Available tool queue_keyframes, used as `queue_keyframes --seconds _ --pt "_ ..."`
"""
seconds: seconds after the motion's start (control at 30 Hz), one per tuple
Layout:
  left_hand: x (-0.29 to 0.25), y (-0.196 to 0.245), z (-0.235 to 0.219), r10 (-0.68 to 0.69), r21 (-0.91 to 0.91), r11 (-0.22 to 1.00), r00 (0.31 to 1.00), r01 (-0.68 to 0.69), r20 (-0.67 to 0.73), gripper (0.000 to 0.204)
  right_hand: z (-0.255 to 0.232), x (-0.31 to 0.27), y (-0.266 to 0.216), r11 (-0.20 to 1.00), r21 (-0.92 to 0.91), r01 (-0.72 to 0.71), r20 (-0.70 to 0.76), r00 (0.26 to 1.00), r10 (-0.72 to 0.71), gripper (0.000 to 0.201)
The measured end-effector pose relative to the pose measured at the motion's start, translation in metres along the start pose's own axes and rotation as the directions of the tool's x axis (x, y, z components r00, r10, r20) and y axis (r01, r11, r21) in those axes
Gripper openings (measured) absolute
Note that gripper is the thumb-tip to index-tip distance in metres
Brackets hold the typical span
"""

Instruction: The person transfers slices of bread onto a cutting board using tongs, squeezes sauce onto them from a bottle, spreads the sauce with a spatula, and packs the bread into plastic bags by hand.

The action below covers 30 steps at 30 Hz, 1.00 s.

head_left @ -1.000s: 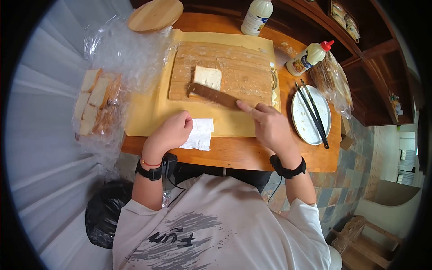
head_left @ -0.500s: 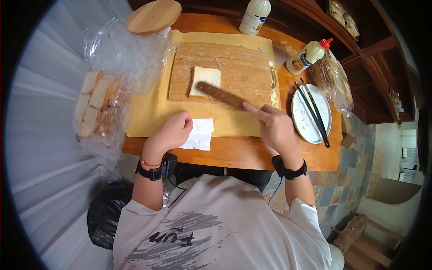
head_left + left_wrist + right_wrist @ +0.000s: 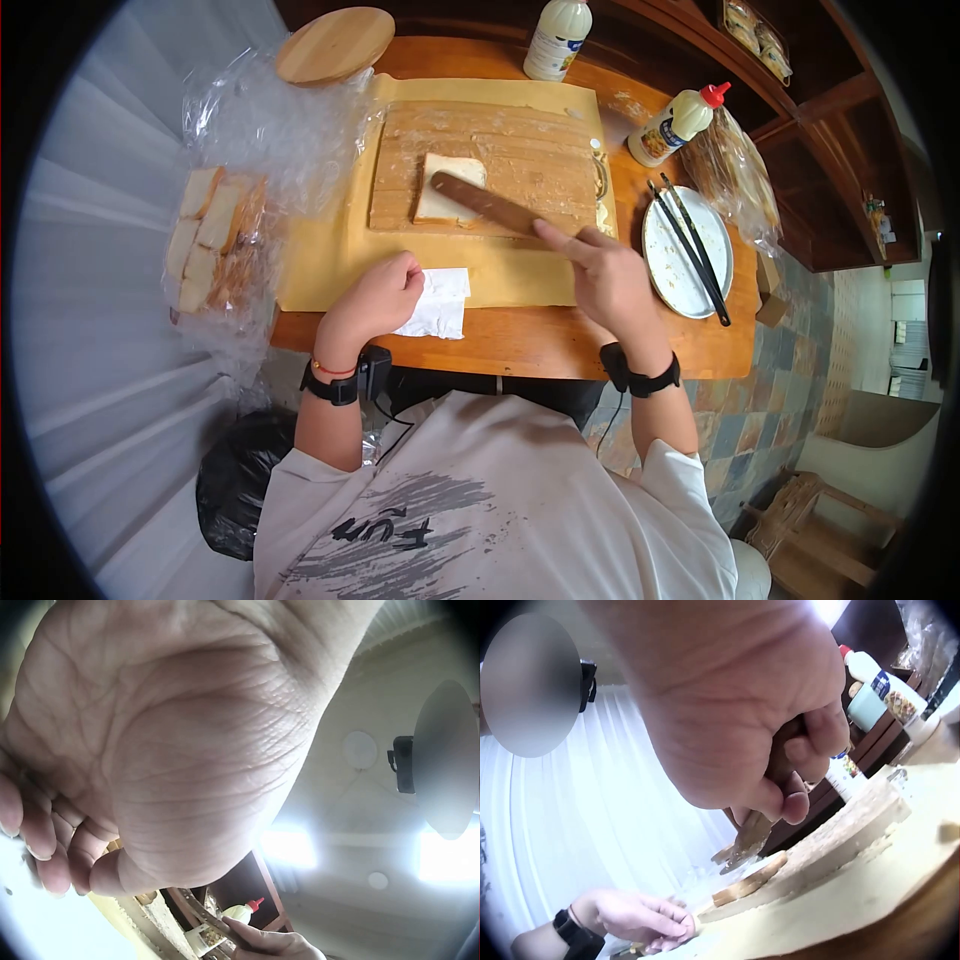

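Note:
In the head view my right hand [image 3: 612, 285] grips a brown flat-bladed spatula [image 3: 490, 207], its index finger stretched along the handle. The blade overlaps a slice of white bread [image 3: 436, 205], which lies on a wooden cutting board [image 3: 540, 150]. From the right wrist view, the slice [image 3: 751, 888] is seen edge-on, with the blade [image 3: 751, 838] angled down close over it. My left hand [image 3: 375, 295] rests at the near edge of the table, fingers loosely curled and holding nothing, beside a white paper napkin [image 3: 442, 308].
Yellow paper [image 3: 330, 265] lies beneath the board. Bread pieces in plastic [image 3: 205, 245] stand at left. A round wooden board [image 3: 335, 45], two sauce bottles [image 3: 558, 45] [image 3: 668, 130] and a white plate [image 3: 668, 270] bearing black chopsticks [image 3: 695, 250] surround the board.
The blade's tip has moved from the slice's near-left corner up onto its middle, while the right hand shifted slightly right. My left hand keeps its place.

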<state>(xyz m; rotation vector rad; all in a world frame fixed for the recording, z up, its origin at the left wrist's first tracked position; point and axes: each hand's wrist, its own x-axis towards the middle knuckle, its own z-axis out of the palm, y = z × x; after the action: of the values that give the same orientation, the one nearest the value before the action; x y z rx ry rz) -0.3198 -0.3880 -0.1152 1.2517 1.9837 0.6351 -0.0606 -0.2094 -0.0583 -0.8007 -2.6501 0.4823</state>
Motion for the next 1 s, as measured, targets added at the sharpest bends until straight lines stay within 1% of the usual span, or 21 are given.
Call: queue_keyframes --seconds 0.03,0.1,0.13,0.17,0.23,0.3,0.37,0.4,0.47,0.5,0.57,0.63,0.7,0.73,0.8,0.93,1.0 --pt "0.000 -0.001 0.001 0.003 0.003 1.000 1.000 -0.003 0.004 0.019 0.005 0.001 -0.004 1.000 0.000 -0.005 -0.003 1.000 0.005 0.062" --pt "0.001 -0.002 0.001 0.001 -0.007 1.000 1.000 -0.001 -0.007 0.019 0.014 0.005 -0.006 0.995 -0.076 0.058 0.038 0.998 -0.055 0.063" --pt "0.000 0.001 -0.001 0.003 -0.004 1.000 1.000 -0.003 -0.007 0.019 0.017 0.006 -0.004 0.994 -0.088 0.067 0.004 0.998 -0.067 0.064" --pt "-0.002 0.006 -0.004 -0.009 -0.011 1.000 1.000 0.009 -0.001 0.020 0.016 0.008 0.000 0.994 -0.088 0.068 0.002 0.998 -0.068 0.064" --pt "-0.003 0.008 -0.005 -0.026 -0.020 0.999 1.000 0.026 0.002 0.020 0.010 0.010 0.012 0.978 -0.210 -0.013 0.005 1.000 0.015 0.066" --pt "-0.004 0.006 -0.004 0.011 -0.020 1.000 1.000 -0.012 -0.016 0.020 0.007 0.011 0.017 0.974 -0.226 -0.017 -0.005 1.000 0.016 0.065" --pt "-0.002 0.000 0.000 0.012 -0.023 1.000 1.000 -0.012 -0.016 0.019 0.004 0.011 0.015 0.962 -0.265 -0.069 -0.052 0.997 0.057 0.064" --pt "-0.001 -0.002 0.001 0.013 -0.024 1.000 1.000 -0.013 -0.015 0.019 0.005 0.011 0.015 0.962 -0.265 -0.069 -0.052 0.997 0.057 0.064" --pt "0.000 -0.003 0.001 0.009 -0.019 1.000 1.000 -0.010 -0.016 0.019 0.010 0.013 0.011 0.996 -0.088 -0.027 -0.051 0.998 0.023 0.064" --pt "0.000 -0.003 0.002 0.006 -0.014 1.000 1.000 -0.006 -0.015 0.018 0.014 0.013 0.008 0.996 -0.088 -0.031 -0.054 0.998 0.026 0.064" --pt "0.000 -0.004 0.002 0.019 -0.007 1.000 1.000 -0.019 -0.014 0.018 0.025 0.013 0.001 0.997 -0.064 0.053 -0.007 0.999 -0.053 0.064" --pt "0.001 -0.003 0.001 0.031 -0.001 1.000 0.999 -0.031 -0.017 0.018 0.025 0.015 0.000 0.996 -0.076 0.044 0.001 0.999 -0.044 0.063" --pt "0.000 -0.003 0.001 0.003 -0.015 1.000 1.000 -0.004 -0.017 0.018 0.018 0.020 0.004 0.997 -0.077 -0.008 0.024 1.000 0.010 0.062" --pt "0.000 -0.002 0.000 0.002 -0.015 1.000 1.000 -0.003 -0.019 0.018 0.016 0.021 0.007 0.997 -0.077 -0.005 0.024 1.000 0.007 0.062" --pt "0.000 0.000 -0.001 -0.008 -0.019 1.000 1.000 0.007 -0.019 0.018 0.011 0.023 0.013 0.980 -0.186 -0.064 0.005 0.998 0.066 0.062" --pt "-0.001 0.002 -0.003 0.016 0.000 1.000 1.000 -0.016 -0.022 0.019 0.011 0.024 0.020 0.971 -0.210 -0.114 -0.043 0.993 0.107 0.063" --pt "-0.002 0.006 -0.005 0.006 0.012 1.000 1.000 -0.006 -0.005 0.021 0.014 0.023 0.014 0.997 -0.069 -0.037 -0.011 0.999 0.037 0.064"
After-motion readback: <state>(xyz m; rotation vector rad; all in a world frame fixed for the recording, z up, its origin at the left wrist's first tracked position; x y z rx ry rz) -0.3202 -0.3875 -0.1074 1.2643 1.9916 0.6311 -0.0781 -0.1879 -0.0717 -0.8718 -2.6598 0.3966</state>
